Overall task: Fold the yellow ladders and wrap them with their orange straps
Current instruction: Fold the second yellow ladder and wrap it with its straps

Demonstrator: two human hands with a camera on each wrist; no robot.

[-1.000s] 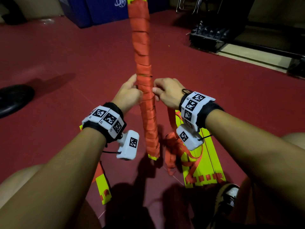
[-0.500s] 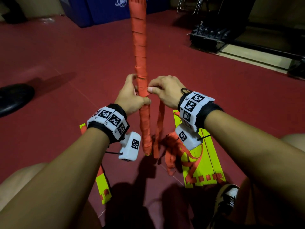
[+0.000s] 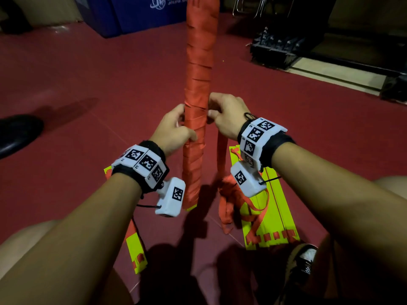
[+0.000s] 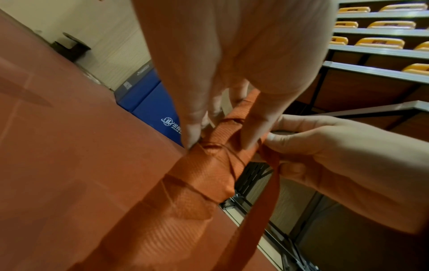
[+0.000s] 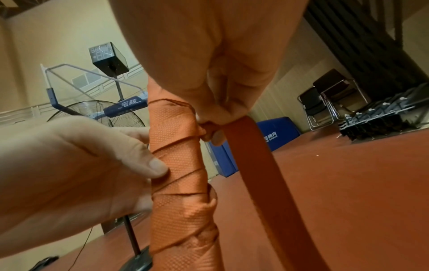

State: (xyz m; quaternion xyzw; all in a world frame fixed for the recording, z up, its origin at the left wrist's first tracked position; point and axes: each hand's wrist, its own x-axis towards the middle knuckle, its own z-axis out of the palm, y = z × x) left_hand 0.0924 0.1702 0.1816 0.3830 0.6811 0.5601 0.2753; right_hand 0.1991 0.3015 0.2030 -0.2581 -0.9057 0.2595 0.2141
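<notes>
The long folded yellow ladder bundle, bound in spiral turns of orange woven strap [image 3: 199, 89], stands near upright at the centre of the head view, its lower yellow tip just above the dark red floor [image 3: 77, 73]. Judged stiff along its length through the stacked rungs, and light. The webbing is soft and textured, not slippery, but the turns would likely slacken if tension is lost. Best hold: round the bundle at mid-height, over the last turn laid.

The loose tail of orange strap [image 5: 262, 174] leaves the bundle at 3 o'clock and hangs toward 6 o'clock, ending in a heap on the floor.

Left hand [image 3: 174, 130]: at 9 o'clock of the bundle, fingers [image 4: 260, 128] curled round it, thumb pressing on the wraps. Right hand [image 3: 226, 115]: at 3 o'clock, thumb and forefinger pinching the tail close against the bundle.

Both forearms reach forward, wrists level.

Flat yellow ladder slats with orange strap [image 3: 271, 216] lie on the floor at 5 o'clock, another yellow slat piece [image 3: 136, 256] at 7 o'clock.
</notes>
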